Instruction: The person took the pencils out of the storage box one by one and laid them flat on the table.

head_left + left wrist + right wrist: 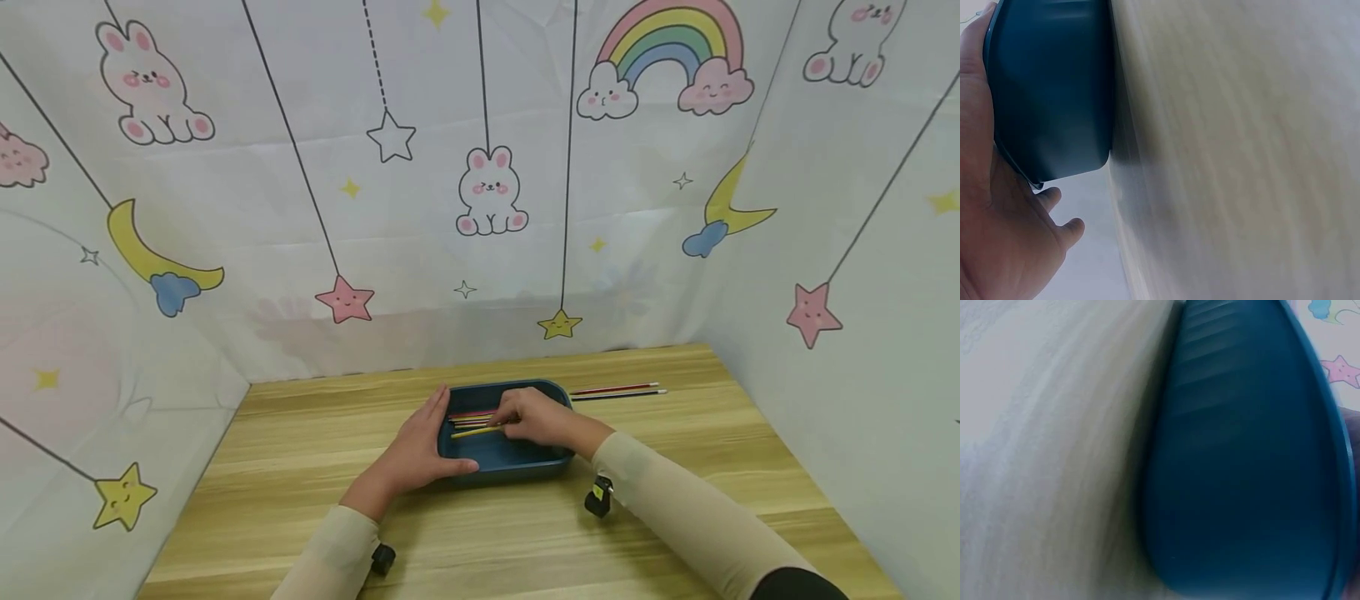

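A dark blue plastic bin [501, 477] sits on the table, several colored pencils [463, 416] lying side by side inside it. My left hand [411, 454] rests against the bin's left end, fingers extended along that side and thumb over the near left rim. In the left wrist view the palm meets the bin's rim. Reaching in over the bin's right part, my right hand [538, 418] pinches a yellow pencil [468, 432], whose far end points left. The right fingertips partly hide the pencils; the right wrist view shows mostly the bin's outer wall [1247, 469].
Beyond the bin's right end, a red pencil [617, 389] and a dark pencil [624, 395] lie on the wood-grain table [315, 450]. A white cloth printed with cartoons [420, 225] rises behind the table and along both sides.
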A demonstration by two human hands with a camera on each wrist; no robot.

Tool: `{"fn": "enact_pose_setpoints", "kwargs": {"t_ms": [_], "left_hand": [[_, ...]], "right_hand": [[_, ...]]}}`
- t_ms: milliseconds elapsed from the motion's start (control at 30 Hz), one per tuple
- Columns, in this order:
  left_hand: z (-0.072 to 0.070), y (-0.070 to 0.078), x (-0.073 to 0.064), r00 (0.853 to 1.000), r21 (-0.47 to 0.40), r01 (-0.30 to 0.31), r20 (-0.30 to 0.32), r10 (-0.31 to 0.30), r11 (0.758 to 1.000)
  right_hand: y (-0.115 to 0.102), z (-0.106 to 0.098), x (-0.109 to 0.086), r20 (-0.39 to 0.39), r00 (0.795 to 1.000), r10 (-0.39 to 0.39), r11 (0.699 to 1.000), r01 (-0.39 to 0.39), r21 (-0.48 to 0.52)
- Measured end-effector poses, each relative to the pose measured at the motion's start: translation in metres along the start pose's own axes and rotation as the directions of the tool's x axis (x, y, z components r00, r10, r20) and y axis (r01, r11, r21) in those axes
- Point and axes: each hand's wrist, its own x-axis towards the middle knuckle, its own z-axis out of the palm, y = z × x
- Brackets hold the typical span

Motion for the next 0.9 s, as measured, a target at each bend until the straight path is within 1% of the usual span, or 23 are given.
{"fn": "enact_pose_setpoints", "kwargs": {"t_ms": [167,400,700,800,900], "left_hand": [[0.001,-0.001,-0.001,1.000,0.004,0.004,0.004,-0.004,1.000],[0.001,-0.002,-0.001,1.000,0.009,0.003,0.003,-0.003,1.000],[0.001,-0.003,-0.001,1.000,0.011,0.002,0.000,-0.002,1.000],[0.001,-0.002,-0.001,1.000,0.012,0.003,0.001,-0.003,1.000],[0.001,-0.002,0.000,1.000,0.011,0.004,-0.002,-0.004,1.000]], "right_hand": [[-0.004,-0.008,-0.002,-0.006,1.000,-0.008,1.000,0.008,-0.004],[-0.011,-0.021,-0.007,-0.004,1.000,-0.009,0.999,0.009,0.035],[-0.012,-0.043,-0.020,0.019,0.999,0.026,0.992,-0.028,0.120],[-0.012,-0.053,-0.026,0.023,0.999,0.037,0.990,-0.039,0.135],[-0.010,-0.063,-0.032,0.016,0.999,0.032,0.989,-0.034,0.143]]}}
